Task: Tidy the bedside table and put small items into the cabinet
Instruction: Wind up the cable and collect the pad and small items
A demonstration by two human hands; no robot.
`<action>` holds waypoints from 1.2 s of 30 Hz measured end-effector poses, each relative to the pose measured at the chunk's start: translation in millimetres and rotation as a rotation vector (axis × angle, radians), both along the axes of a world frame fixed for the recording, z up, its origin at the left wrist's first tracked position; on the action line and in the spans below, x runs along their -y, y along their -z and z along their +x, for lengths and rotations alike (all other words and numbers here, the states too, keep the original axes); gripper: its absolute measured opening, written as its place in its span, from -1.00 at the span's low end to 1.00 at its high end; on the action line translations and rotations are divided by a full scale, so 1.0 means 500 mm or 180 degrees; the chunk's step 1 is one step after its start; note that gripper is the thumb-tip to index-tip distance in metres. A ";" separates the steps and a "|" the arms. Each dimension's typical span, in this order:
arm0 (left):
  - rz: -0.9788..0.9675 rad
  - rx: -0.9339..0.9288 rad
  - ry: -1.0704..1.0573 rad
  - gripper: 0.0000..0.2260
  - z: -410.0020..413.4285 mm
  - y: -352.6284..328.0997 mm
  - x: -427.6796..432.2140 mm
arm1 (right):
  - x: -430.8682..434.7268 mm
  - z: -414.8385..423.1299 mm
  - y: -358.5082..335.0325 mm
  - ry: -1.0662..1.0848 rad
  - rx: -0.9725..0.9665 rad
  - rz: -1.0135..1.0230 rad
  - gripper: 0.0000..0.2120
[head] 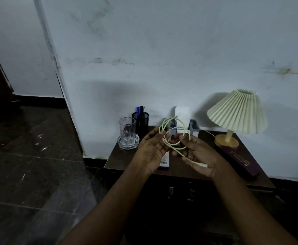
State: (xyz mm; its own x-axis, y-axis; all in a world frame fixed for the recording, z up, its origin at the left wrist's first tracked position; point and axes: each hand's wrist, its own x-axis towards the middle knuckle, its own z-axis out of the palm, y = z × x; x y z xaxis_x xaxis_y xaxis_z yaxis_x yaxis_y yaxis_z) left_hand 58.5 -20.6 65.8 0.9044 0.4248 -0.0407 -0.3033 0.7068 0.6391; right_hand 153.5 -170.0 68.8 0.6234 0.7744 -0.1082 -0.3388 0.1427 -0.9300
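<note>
A pale charging cable is looped into coils above the dark bedside table. My left hand pinches the coil at its left side, palm up. My right hand grips the coil's right side, and the cable's plug end trails across that palm. A small white and blue box lies on the tabletop under my hands, partly hidden. Below the top, the cabinet front shows two metal handles; its doors look closed in the dim light.
A clear glass stands in a glass dish at the table's left back. Behind it is a black pen holder. A white card in a grey stand sits by the wall. A pleated lamp and a dark long box occupy the right.
</note>
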 end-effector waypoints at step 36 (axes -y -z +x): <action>0.0805 -0.0495 0.0645 -0.76 0.030 0.002 -0.064 | 0.002 0.050 0.018 0.1774 0.4606 -0.1954 -0.79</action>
State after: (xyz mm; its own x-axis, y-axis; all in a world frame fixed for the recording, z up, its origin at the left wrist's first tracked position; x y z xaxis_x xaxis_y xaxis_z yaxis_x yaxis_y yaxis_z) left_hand 73.6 11.2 64.8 0.9625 0.2516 -0.1009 -0.0585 0.5563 0.8289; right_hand 178.6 -171.0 59.9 0.6400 0.5013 0.5823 0.7575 -0.5385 -0.3691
